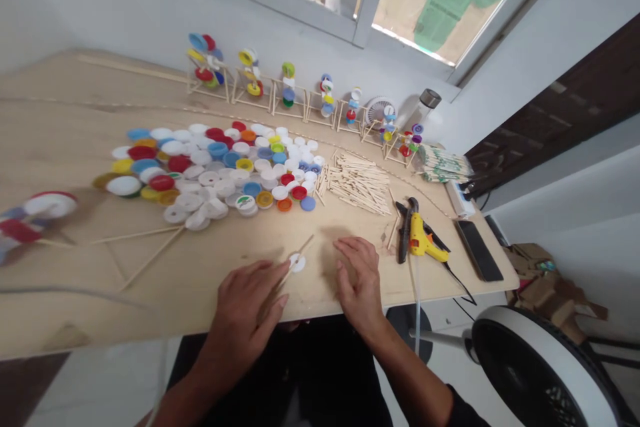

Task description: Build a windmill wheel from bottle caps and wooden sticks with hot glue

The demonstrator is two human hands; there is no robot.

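In front of me a small white disc (pixel 298 263) lies on the table, with a thin wooden stick (pixel 306 244) running across it. My left hand (pixel 250 300) rests over the stick's near end, its fingers stretched out and a fingertip at the disc's edge. The thumb stands apart from the fingers. To the right of the disc, my right hand (pixel 361 280) is loosely curved above the tabletop, thumb apart from the fingers, with nothing visible in it. A pile of coloured bottle caps (pixel 215 180) spreads beyond my hands, beside a heap of short wooden sticks (pixel 357 180).
A yellow glue gun (pixel 423 240) and black-handled pliers (pixel 404 233) lie on the right, near a phone (pixel 477 250). Several stick frames with cap wheels (pixel 289 87) line the wall. One cap wheel (pixel 35 220) sits far left. A fan (pixel 545 367) stands below the table.
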